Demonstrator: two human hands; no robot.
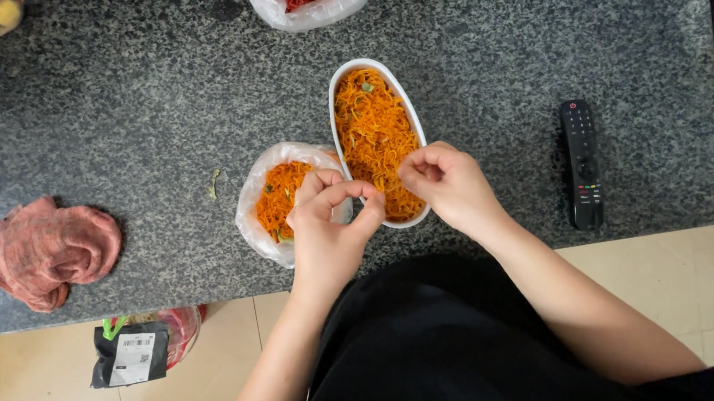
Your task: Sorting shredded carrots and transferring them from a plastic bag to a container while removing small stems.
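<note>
The near end of the oval noodle container (375, 131) is hidden by both hands: left hand (328, 232) and right hand (449, 183) are pinched, contents unseen; a noodle bag (276, 197) is beside them, a remote (582, 163) at right.

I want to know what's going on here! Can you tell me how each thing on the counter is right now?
White oval dish: open, full of orange noodles.
Clear plastic bag of orange noodles: open, lying beside the dish.
Clear bag of red food: open.
Pink cloth: crumpled.
Black remote control: lying flat.
Left hand: fingers pinched.
Right hand: fingers pinched.
</note>
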